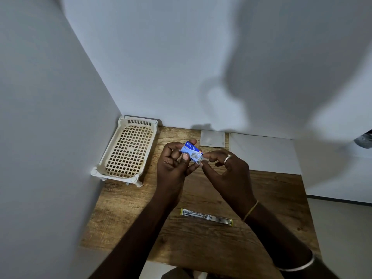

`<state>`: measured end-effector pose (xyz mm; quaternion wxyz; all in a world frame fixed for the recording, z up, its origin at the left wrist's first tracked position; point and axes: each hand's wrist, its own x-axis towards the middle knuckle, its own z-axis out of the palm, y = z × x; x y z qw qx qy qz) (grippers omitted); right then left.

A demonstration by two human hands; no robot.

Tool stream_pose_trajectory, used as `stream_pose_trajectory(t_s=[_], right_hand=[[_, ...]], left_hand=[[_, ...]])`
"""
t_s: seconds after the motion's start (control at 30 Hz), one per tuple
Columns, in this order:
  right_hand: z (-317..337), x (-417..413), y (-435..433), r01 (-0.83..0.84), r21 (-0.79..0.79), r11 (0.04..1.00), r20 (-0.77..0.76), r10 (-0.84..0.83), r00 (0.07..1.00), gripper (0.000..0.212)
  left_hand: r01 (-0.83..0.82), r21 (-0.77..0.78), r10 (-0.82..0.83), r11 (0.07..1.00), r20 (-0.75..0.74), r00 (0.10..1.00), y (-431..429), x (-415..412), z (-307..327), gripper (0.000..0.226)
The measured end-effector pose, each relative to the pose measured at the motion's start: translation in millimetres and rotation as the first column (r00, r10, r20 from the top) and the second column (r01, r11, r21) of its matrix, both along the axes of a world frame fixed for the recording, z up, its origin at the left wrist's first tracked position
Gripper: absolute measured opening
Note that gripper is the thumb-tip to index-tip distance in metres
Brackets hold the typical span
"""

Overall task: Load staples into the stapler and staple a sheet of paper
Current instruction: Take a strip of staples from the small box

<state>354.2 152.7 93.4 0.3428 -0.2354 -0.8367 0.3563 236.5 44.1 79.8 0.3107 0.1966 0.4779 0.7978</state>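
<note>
Both hands are up over the wooden table (201,242). The left hand (173,164) has the small blue staple box (190,151) clamped between thumb and fingertips, held above the tabletop. The right hand (227,168) comes in from the other side, thumb and forefinger pinched at the box's open end, the other fingers curled loosely; what exactly it pinches there is too small to tell. Down on the table, nearer the person, the stapler (207,217) lies opened out flat, a long metal strip with yellow ends. A large sheet of paper (263,154) lies at the back right, a smaller square piece (212,138) beside it. A cream plastic basket (124,150) stands in the left corner.
</note>
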Motion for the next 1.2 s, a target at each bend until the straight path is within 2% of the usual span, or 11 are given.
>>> stream_pose_trajectory(t_s=[0.37,0.5,0.93,1.2], right_hand=[[2,-2,0,-0.023,-0.024,0.999,0.073,0.024,0.997,0.011],[1,-3,0,-0.027,-0.006,1.0,0.105,0.027,0.994,0.01],[-6,-5,0,-0.033,0.143,0.989,0.224,0.0,0.975,0.013],[-7,-1,4,-0.049,0.124,0.991,0.336,0.005,0.942,0.01]], left_hand=[[0.0,0.028,-0.003,1.0,0.113,0.994,1,3,-4,0.013],[-0.005,0.016,0.003,1.0,0.145,0.989,0,4,-7,0.021],[0.001,-0.025,0.004,1.0,0.18,0.984,-1,5,-21,0.02],[-0.017,-0.06,0.028,0.998,0.189,0.981,0,0,-22,0.031]])
